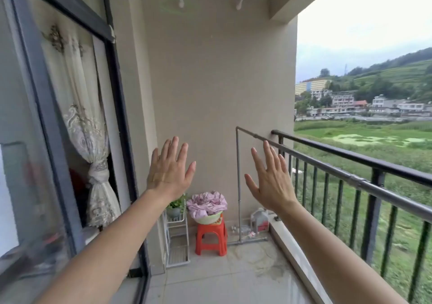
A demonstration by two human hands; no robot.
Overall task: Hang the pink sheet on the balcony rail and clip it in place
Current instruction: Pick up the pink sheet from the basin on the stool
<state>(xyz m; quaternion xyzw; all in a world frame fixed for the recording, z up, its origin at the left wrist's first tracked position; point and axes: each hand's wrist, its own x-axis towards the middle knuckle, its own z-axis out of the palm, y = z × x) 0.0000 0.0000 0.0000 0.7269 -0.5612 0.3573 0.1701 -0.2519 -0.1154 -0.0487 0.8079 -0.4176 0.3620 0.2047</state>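
- Pink sheet [207,205] sits bunched in a pale green basin [208,219] on the red stool [211,238], at the far end of the balcony floor by the back wall.
- Potted plant [175,206] tops the white rack [177,240] just left of it.
- Balcony rail [350,157] runs along the right edge, bare.
- Left hand [169,170] and right hand [272,178] are up, fingers spread, holding nothing.

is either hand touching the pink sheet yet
Apart. The head view shows both the left hand and right hand raised open and empty, while the pink sheet lies bundled in a basin far ahead.
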